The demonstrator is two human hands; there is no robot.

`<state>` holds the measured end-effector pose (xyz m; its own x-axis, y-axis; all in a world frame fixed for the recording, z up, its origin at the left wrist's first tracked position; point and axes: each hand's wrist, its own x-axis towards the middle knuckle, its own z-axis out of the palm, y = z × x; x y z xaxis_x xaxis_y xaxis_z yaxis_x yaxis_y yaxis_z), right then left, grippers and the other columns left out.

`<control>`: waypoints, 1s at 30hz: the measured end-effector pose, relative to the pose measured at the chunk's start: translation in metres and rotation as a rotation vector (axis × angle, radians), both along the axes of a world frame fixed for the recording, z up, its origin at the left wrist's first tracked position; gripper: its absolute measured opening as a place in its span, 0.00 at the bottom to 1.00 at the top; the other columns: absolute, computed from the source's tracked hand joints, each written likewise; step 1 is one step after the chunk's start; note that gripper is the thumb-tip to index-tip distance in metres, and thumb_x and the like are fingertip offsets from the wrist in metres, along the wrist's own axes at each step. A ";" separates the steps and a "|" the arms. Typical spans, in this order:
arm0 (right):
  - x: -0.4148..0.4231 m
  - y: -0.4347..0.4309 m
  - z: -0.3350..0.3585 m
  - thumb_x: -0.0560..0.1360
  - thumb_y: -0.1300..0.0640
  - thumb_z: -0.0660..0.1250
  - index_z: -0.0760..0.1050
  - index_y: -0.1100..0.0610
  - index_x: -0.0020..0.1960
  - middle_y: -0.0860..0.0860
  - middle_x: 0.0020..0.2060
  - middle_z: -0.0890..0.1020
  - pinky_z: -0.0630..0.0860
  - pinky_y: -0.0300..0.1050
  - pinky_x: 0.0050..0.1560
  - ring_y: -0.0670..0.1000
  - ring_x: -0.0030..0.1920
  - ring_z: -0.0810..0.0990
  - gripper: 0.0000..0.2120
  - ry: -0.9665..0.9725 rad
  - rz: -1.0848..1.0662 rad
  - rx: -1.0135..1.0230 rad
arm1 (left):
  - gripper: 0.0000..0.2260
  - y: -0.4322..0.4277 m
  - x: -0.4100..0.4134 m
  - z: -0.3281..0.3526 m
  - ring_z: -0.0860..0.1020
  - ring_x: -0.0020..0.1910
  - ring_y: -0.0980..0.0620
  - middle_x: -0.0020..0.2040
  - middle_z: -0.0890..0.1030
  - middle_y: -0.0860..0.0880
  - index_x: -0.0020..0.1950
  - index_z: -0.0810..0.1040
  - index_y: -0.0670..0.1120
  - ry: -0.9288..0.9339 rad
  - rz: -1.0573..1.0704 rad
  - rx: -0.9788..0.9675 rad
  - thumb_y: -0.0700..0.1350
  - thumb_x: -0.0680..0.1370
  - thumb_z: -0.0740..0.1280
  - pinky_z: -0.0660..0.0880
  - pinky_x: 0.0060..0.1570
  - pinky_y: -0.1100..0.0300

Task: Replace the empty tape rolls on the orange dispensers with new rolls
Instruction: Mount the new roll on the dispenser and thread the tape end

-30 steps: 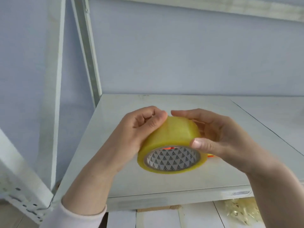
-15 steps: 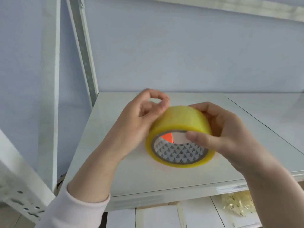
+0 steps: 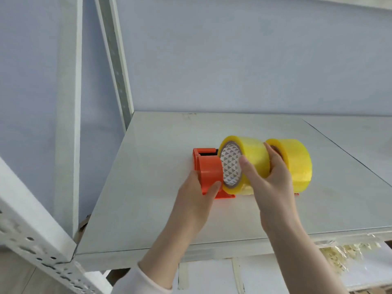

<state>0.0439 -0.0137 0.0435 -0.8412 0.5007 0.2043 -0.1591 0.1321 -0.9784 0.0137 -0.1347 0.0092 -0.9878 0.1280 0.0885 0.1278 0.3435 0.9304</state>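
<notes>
I see left hand [image 3: 197, 194] has let go of the tape roll [image 3: 252, 158] and now curls round the orange dispenser [image 3: 209, 170], right hand [image 3: 269, 187] alone wraps that tape roll just right of it, so mounting looks next.

The light is soft, even and rather cool, like daylight, and the picture is bright without hard contrast. The white shelf board [image 3: 148, 187] looks pale and a little washed out, with only weak, diffuse shadows beside the orange dispenser [image 3: 210, 168], whose colour is strong. The near tape roll [image 3: 252, 158] has a mild sheen on top, no hard glare. The left hand [image 3: 199, 194] and right hand [image 3: 271, 183] in the middle are sharp. The perforated beam [image 3: 31, 240] at lower left is smeared by blur, the upright [image 3: 114, 60] at upper left leans from wide-angle distortion, and the plastic bag [image 3: 339, 257] at lower right is soft
</notes>
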 end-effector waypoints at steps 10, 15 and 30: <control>-0.005 -0.013 -0.028 0.69 0.50 0.64 0.76 0.54 0.45 0.40 0.31 0.80 0.73 0.34 0.37 0.39 0.34 0.76 0.09 0.051 0.298 0.055 | 0.07 0.002 -0.006 -0.005 0.78 0.39 0.68 0.43 0.79 0.59 0.48 0.73 0.55 0.149 0.037 0.234 0.46 0.79 0.58 0.72 0.39 0.73; -0.005 -0.018 -0.042 0.71 0.52 0.61 0.72 0.48 0.51 0.33 0.39 0.81 0.72 0.30 0.42 0.35 0.41 0.78 0.08 0.082 0.345 0.042 | 0.07 0.008 -0.007 0.003 0.76 0.36 0.63 0.40 0.78 0.52 0.47 0.73 0.49 0.157 0.094 0.283 0.45 0.80 0.56 0.72 0.39 0.69; -0.009 -0.005 -0.040 0.73 0.49 0.58 0.70 0.48 0.51 0.42 0.45 0.79 0.73 0.30 0.47 0.35 0.44 0.77 0.09 0.070 0.435 0.098 | 0.12 0.013 -0.028 0.029 0.73 0.38 0.46 0.35 0.73 0.50 0.43 0.70 0.44 0.102 0.200 0.151 0.50 0.80 0.56 0.73 0.46 0.48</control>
<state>0.0351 -0.0191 0.0035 -0.9516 0.0787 0.2971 -0.2857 0.1295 -0.9495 -0.0144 -0.1214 0.0380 -0.9771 -0.0910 0.1925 0.1674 0.2300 0.9587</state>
